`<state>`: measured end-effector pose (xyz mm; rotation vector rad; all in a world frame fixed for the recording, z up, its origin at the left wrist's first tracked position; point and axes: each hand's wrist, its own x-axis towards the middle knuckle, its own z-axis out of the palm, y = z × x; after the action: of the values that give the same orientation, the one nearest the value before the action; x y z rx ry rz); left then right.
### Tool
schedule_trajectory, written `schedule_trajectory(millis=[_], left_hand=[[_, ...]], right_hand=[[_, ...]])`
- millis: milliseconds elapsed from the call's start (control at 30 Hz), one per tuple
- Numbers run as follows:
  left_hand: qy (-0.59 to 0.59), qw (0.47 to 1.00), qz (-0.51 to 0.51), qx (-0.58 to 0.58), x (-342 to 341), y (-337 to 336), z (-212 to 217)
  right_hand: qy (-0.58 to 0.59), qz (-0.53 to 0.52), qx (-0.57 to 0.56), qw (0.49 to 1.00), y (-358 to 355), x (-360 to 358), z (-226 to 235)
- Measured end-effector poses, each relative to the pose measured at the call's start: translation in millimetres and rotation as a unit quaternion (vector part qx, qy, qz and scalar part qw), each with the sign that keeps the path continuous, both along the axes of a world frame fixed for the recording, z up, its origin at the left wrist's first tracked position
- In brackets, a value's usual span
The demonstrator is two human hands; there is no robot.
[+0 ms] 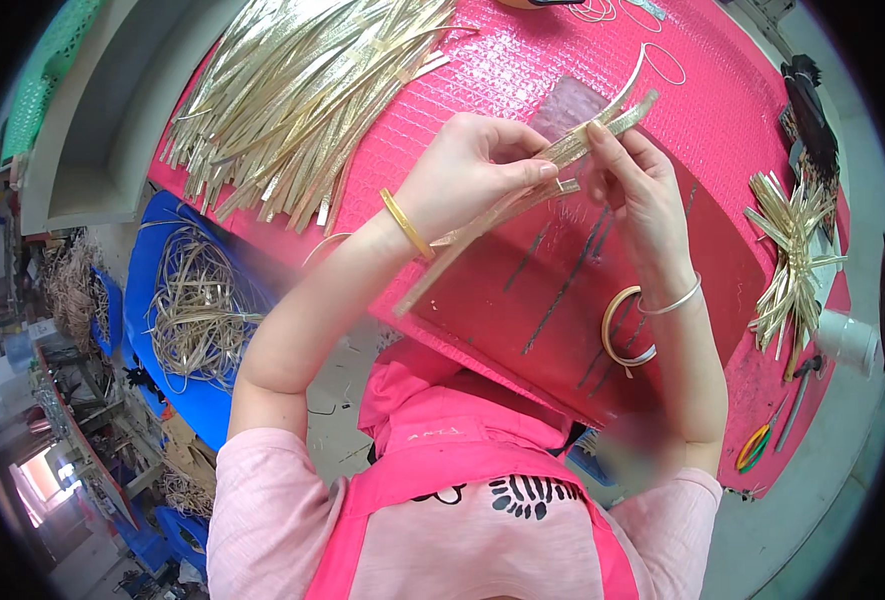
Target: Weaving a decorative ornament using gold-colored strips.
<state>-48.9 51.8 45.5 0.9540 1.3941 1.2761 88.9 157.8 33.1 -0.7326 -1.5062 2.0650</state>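
Note:
Several flat gold strips are held together above the red board, their ends fanning out to upper right and lower left. My left hand pinches the strips from the left between thumb and fingers. On their other side, my right hand grips them near the upper right ends with its thumb and forefinger. Just past the strips lies a purplish-grey flat piece. A roll of tape rests on the red board near my right wrist. Whether the strips are joined at the middle is hidden by my fingers.
A large pile of gold strips covers the pink table's far left. At the right are a tied gold bundle, a white spool, scissors and a hammer. A blue bin holds tangled strips.

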Motion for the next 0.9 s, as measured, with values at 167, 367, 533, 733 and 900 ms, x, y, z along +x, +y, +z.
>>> schedule_trajectory(millis=[167,367,533,733,900], left_hand=[[0.384,0.913,0.095,0.104,8,5,-12],[0.422,0.881,0.035,0.211,-3,-3,6],[0.418,0.907,0.036,0.024,-15,-39,-14],[0.452,0.892,0.004,0.005,-6,-43,-23],[0.107,0.993,0.029,-0.047,-21,-41,59]], right_hand=[[0.035,-0.046,-0.094,0.994,-14,-5,2],[-0.016,-0.076,0.004,0.997,5,8,7],[-0.043,-0.099,0.029,0.994,26,44,1],[-0.065,0.007,0.002,0.998,-3,58,31],[-0.055,-0.013,0.052,0.997,-24,54,43]])
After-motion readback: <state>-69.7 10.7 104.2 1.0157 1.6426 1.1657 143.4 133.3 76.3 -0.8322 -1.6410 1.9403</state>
